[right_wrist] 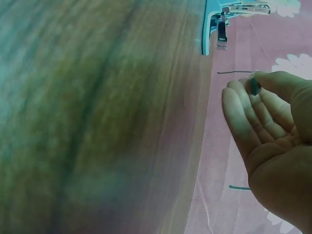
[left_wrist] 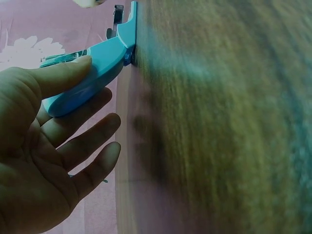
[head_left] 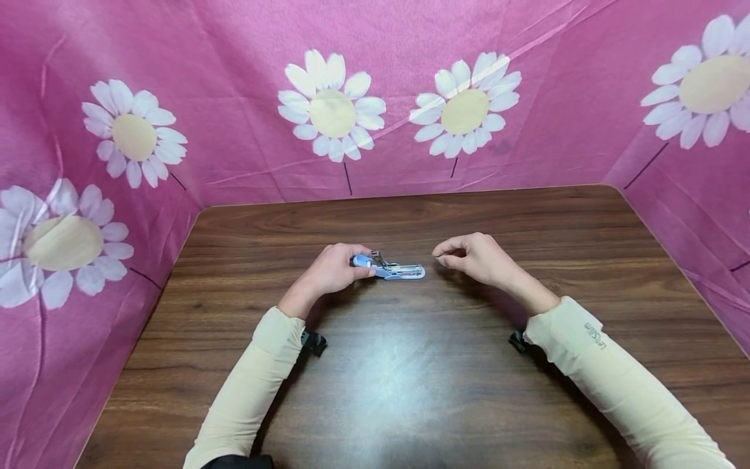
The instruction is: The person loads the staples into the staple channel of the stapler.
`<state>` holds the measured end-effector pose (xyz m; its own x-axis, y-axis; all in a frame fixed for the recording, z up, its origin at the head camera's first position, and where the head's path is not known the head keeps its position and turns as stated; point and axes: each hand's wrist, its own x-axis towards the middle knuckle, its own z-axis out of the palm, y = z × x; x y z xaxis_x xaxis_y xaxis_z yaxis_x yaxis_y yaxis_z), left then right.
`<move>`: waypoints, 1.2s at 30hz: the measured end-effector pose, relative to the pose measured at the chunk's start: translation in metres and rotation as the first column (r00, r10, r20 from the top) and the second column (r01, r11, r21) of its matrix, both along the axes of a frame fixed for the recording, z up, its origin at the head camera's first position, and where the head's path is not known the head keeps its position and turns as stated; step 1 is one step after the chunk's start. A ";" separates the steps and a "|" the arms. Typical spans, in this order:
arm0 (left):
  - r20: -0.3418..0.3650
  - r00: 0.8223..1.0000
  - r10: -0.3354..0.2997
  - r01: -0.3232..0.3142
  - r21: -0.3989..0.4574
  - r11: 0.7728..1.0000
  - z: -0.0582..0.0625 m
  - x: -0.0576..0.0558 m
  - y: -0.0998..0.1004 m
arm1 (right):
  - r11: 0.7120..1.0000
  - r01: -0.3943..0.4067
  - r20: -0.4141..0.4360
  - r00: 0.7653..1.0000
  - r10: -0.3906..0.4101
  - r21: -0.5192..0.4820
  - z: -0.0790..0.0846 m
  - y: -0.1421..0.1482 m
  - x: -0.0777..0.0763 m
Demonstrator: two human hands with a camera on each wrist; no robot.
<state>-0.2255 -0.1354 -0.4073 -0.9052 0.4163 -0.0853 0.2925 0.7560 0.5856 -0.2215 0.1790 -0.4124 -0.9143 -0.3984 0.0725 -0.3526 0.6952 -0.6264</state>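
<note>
A light blue stapler (head_left: 407,273) is on the table, folded open so that its metal parts show. My left hand (head_left: 331,268) grips one end of it; in the left wrist view the thumb presses on the blue body (left_wrist: 105,61) while the lower fingers stay loose. To the right, a short gap away, my right hand (head_left: 483,259) pinches a small dark piece (right_wrist: 255,87) between thumb and fingertip. That piece looks like a short strip of staples, but it is too small to tell surely. The stapler's open end (right_wrist: 207,29) also appears in the right wrist view.
Both hands are over a brown wood-grain table (head_left: 387,384). A pink cloth with white daisies (head_left: 398,176) hangs behind it and along both sides. Dark straps (head_left: 314,342) sit at the wrists, below the cream sleeves (head_left: 252,384).
</note>
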 end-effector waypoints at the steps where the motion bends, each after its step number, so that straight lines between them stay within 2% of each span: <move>1: 0.000 1.000 0.001 -0.001 0.000 1.000 0.000 0.000 0.000 | 1.000 0.005 -0.001 1.000 -0.005 -0.008 0.001 0.000 0.000; 11: 0.017 1.000 0.008 -0.008 0.007 1.000 0.000 0.002 -0.001 | 0.999 0.033 -0.021 0.999 -0.034 -0.032 0.007 -0.003 0.002; 21: 0.010 1.000 0.005 -0.005 0.005 1.000 0.000 0.001 -0.001 | 0.990 0.132 -0.079 0.988 -0.136 -0.048 0.007 -0.006 0.002; 29: 0.002 1.000 0.004 -0.004 0.000 1.000 0.000 0.001 -0.002 | 0.990 0.115 -0.134 0.983 -0.125 -0.076 0.008 -0.009 0.003; 36: 0.002 1.000 0.004 -0.004 -0.007 1.000 -0.001 0.001 -0.002 | 0.990 0.105 -0.121 0.986 -0.115 -0.093 0.008 -0.011 0.003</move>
